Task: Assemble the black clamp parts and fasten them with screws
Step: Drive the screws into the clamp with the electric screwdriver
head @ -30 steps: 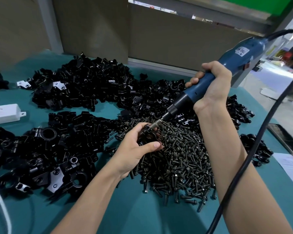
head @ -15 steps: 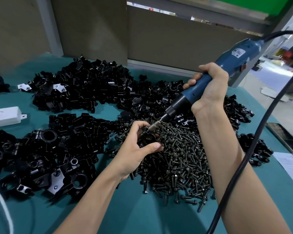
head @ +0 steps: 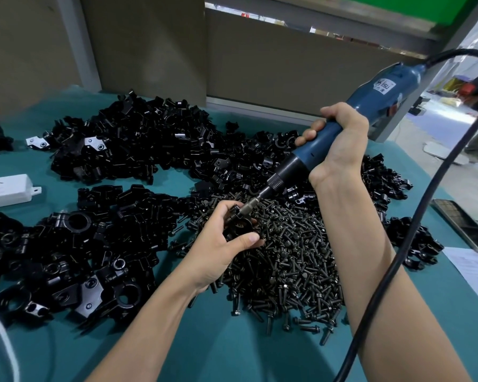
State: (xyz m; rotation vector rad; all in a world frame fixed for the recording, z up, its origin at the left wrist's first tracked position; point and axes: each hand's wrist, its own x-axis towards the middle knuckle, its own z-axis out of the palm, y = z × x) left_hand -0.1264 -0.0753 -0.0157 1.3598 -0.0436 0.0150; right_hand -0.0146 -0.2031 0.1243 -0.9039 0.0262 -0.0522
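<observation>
**Head view.** The left hand (head: 221, 244) grips a black clamp (head: 238, 230) just above the near-left edge of the pile of screws (head: 293, 260). Its fingers curl over the clamp's top and the thumb presses along its near side. The right hand (head: 340, 144) is wrapped fully round the barrel of a blue electric screwdriver (head: 370, 103). The tool slants down to the left so that its bit (head: 246, 210) meets the top of the clamp (whether a screw sits under the bit cannot be made out). A black cable (head: 403, 244) leaves the tool's rear and passes the right forearm.

Loose clamp parts lie in two heaps on the teal table (head: 232, 354), a far heap (head: 138, 150) and a left heap (head: 66, 257). A white box (head: 6, 190) sits at the left edge. A dark flat device (head: 464, 227) and a paper sheet (head: 475, 271) lie at the right.
</observation>
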